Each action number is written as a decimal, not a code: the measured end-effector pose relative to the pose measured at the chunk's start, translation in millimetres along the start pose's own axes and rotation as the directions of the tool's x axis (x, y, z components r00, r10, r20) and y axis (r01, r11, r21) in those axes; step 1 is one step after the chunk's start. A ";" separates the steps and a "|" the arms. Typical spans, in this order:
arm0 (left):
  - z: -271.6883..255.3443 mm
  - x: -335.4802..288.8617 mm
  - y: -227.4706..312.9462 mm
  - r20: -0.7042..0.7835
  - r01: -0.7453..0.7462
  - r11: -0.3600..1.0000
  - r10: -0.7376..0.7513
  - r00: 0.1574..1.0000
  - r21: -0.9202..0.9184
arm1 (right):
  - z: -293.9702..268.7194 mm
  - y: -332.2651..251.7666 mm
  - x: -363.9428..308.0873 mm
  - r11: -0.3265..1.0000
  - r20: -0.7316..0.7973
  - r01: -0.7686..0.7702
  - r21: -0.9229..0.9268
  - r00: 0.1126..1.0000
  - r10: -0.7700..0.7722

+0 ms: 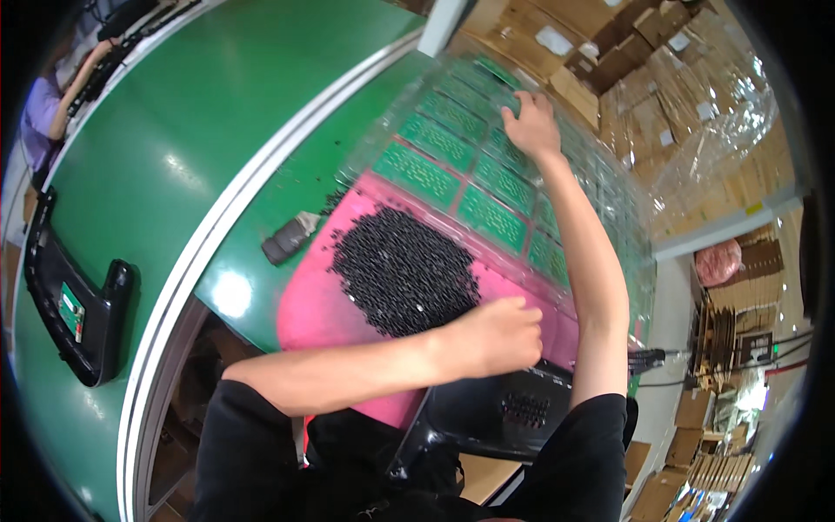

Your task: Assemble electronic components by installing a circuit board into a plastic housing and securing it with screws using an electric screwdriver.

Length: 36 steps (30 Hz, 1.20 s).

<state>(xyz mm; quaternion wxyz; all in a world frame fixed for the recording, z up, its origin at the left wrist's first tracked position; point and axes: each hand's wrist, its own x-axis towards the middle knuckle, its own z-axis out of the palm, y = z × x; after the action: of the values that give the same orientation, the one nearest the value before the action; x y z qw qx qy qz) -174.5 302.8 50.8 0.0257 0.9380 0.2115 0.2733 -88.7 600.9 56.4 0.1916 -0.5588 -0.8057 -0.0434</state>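
My left hand (500, 335) is closed in a fist beside a heap of small black parts (404, 270) on a pink sheet (313, 300). What it holds, if anything, is hidden. Under it, close to my body, lies a black plastic housing (474, 418) with a group of small holes. My right hand (533, 126) reaches out over a clear plastic tray (370, 143), thumb and fingers apart, with nothing visible between them. Green circuit boards (416, 174) sit in rows in the tray's compartments. Whether the right fingertips touch a board, I cannot tell.
A dark, wrapped block (290, 239) rests left of the heap. Across a white rail (209, 217), another black housing (74, 300) with a small green board lies on the green surface (209, 96). Cardboard boxes (678, 96) stand beyond the tray. Another person's arm (83, 78) shows far left.
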 end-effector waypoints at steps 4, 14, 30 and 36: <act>4.7 0.6 2.0 -0.025 0.049 0.999 -0.049 0.998 0.001 | 26.5 -13.2 50.9 0.980 0.124 -0.172 -0.102 0.975 0.184; 8.5 -0.6 -6.7 -0.023 0.005 0.996 -0.003 1.000 0.094 | 5.2 1.9 37.0 0.957 -0.226 0.259 -0.130 0.932 -0.283; -50.7 0.0 4.5 -0.380 0.125 0.974 -0.046 0.924 0.188 | -210.7 -25.7 -314.7 0.820 -0.129 -0.023 0.571 0.985 0.117; -51.3 -4.8 14.2 -0.180 -0.024 0.998 0.035 0.983 0.058 | -197.8 -13.9 -365.5 0.707 -0.222 0.066 0.704 0.966 0.130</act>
<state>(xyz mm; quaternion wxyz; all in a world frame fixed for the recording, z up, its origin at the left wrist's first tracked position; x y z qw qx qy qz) -199.6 284.5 94.3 -0.0236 0.9127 0.2065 0.3519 60.5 216.5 110.3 0.4933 -0.4465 -0.7193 0.1998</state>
